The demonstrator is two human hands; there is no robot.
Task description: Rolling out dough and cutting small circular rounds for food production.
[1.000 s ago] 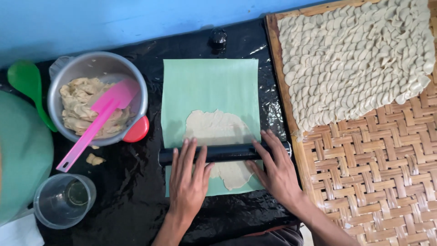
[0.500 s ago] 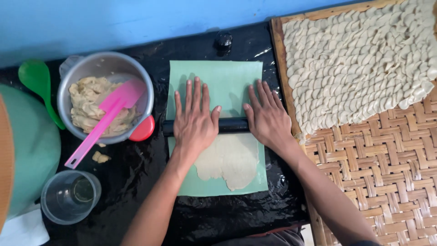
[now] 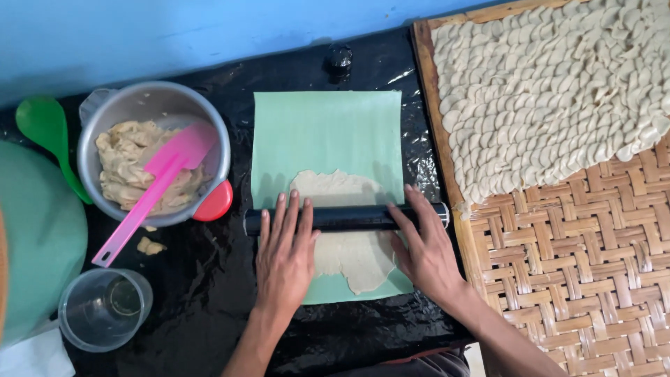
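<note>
Black rolling pin (image 3: 349, 217) is pressed across flattened dough (image 3: 349, 237) on a green sheet (image 3: 324, 132), under the flat, open left hand (image 3: 285, 255) and right hand (image 3: 427, 253). Left of the sheet, a metal bowl (image 3: 153, 105) is seen holding a pink spatula (image 3: 150, 188).

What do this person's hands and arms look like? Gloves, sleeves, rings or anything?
Both are bare. The left hand and right hand wear no gloves, and no rings, watch or bracelet show. The forearms are uncovered to the picture's bottom edge, so no sleeves are visible. The nails look short and unpainted.
</note>
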